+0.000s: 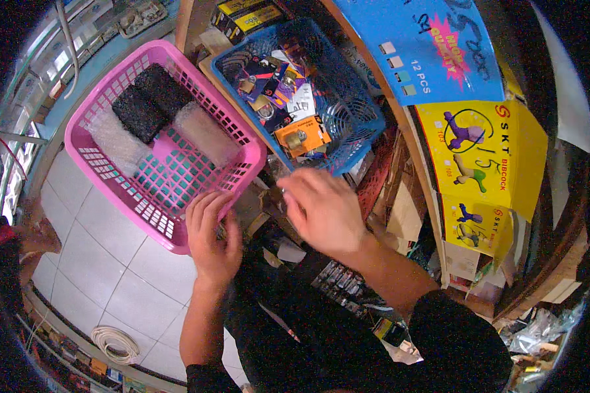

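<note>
A pink plastic basket [88, 147] sits tilted at the left. Inside it lie black bubble-wrapped bundles [137, 111] and clear bubble-wrapped packs [206, 134]. My left hand [213, 239] is at its near right corner, fingers bent over the rim and thumb on the outer side. Just below the blue basket [367, 124] is my right hand [328, 213], slightly blurred. Its fingers are curled together, and whatever may be between them is too small to make out. Padlocks on cards, one of them on an orange card [301, 136], fill the blue basket's left part.
Yellow and blue printed cartons [478, 150] stand along a wooden shelf edge at the right. Boxes of small parts [341, 278] lie below my right forearm. A coil of white cable [115, 344] rests on the tiled floor [118, 262]. Glass cases line the left side.
</note>
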A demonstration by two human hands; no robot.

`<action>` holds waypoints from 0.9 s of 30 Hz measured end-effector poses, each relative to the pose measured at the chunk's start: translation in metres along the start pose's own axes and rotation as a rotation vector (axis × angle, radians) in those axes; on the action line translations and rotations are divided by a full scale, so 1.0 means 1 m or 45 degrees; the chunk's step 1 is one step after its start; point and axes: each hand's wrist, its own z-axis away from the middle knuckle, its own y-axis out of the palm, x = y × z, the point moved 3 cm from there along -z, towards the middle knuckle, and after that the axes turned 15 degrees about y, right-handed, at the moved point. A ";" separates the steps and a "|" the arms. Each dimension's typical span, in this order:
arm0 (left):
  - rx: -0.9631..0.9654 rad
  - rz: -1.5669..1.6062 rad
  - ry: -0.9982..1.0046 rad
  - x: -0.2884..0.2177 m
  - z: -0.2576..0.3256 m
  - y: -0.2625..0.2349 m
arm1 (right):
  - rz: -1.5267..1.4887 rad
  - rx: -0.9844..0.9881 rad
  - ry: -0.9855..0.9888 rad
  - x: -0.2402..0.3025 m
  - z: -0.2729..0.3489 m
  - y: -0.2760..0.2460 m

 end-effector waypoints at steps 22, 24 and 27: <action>0.110 0.123 -0.321 0.012 0.061 0.027 | 0.128 0.156 0.300 -0.104 -0.096 0.022; 0.118 0.137 -0.337 0.016 0.064 0.028 | 0.054 -0.038 0.297 -0.115 -0.106 0.012; 0.116 0.149 -0.370 0.018 0.069 0.030 | 0.054 -0.151 0.297 -0.120 -0.107 0.018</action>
